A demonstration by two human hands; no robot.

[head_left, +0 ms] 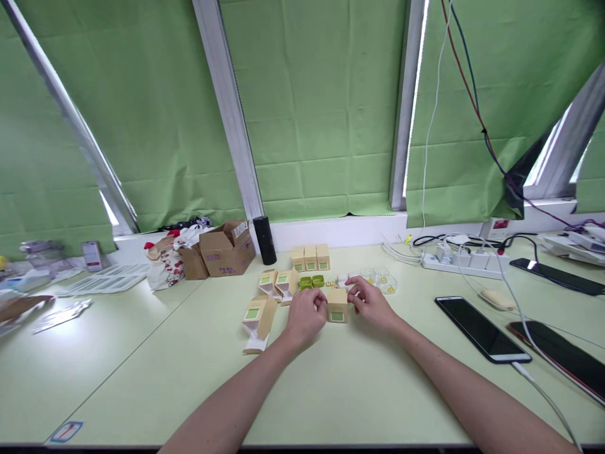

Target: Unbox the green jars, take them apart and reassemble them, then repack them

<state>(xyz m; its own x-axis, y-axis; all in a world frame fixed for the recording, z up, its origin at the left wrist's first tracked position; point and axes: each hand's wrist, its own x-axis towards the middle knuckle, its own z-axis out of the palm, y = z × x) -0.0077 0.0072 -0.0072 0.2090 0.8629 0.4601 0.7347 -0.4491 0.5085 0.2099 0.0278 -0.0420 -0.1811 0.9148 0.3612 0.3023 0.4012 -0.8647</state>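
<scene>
Small tan box [337, 307] with a green square label on its front, standing upright on the pale green table [142, 353] just below the centre of the frame. My left hand [306, 315] presses against the box's left side, fingers curled in close and thumb at its upper edge. My right hand [373, 302] meets the box's upper right corner, thumb and forefinger nearly closed in a pinch there, the other fingers loosely bent; whether they grip a flap I cannot tell.

Just behind the box lie two green trays [312, 281], and to their right some clear plastic cups [382, 280]. Left of the trays stand two opened boxes [276, 284]; another opened box [259, 317] lies on its side near my left hand. Further back, a row of three closed boxes [310, 257] sits by the window sill. A black cylinder [265, 240] and a brown carton [227, 247] stand left of centre. At right are a white power strip [466, 260] and a dark phone [482, 329] with a cable.
</scene>
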